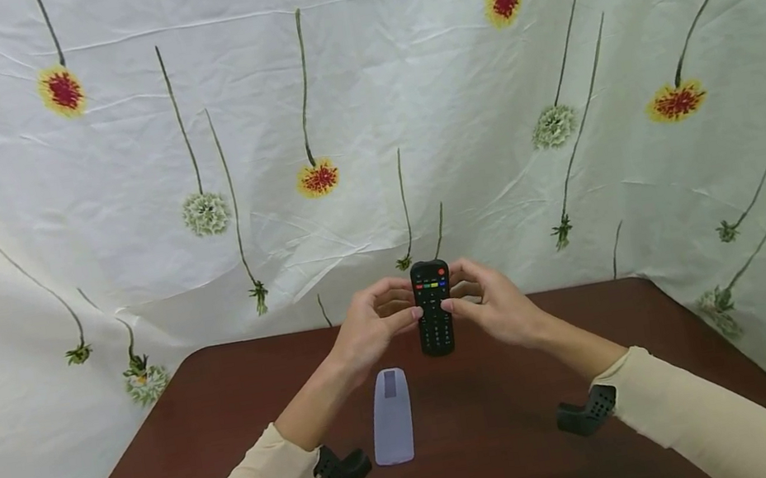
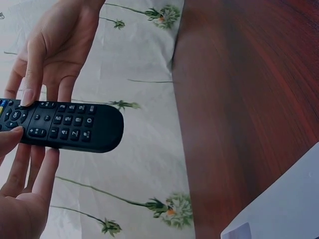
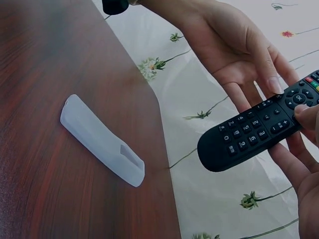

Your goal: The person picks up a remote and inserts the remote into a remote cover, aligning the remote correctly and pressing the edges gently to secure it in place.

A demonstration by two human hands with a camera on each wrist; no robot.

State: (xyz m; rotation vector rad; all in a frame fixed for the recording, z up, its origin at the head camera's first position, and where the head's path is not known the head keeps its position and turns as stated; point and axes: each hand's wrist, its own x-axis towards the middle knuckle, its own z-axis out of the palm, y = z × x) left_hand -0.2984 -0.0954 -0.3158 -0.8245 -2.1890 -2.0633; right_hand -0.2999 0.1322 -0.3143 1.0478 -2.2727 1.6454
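A black remote control (image 1: 435, 322) is held upright above the far part of the table, its button side toward the head camera. My left hand (image 1: 375, 320) grips its left edge, thumb on the front and fingers behind. On the opposite edge my right hand (image 1: 489, 301) pinches it the same way. In the left wrist view the number keys of the remote (image 2: 75, 124) show plainly. A pale, translucent remote cover (image 1: 392, 421) with a rectangular slot near one end lies on the table, below the left hand and touched by neither; the right wrist view shows this cover (image 3: 99, 139) too.
The dark reddish-brown wooden table (image 1: 507, 453) has rounded far corners. Behind it and along its sides hangs a white cloth (image 1: 374, 90) printed with flowers. A black strap device (image 1: 344, 468) sits on the left wrist, and a similar device (image 1: 587, 411) on the right.
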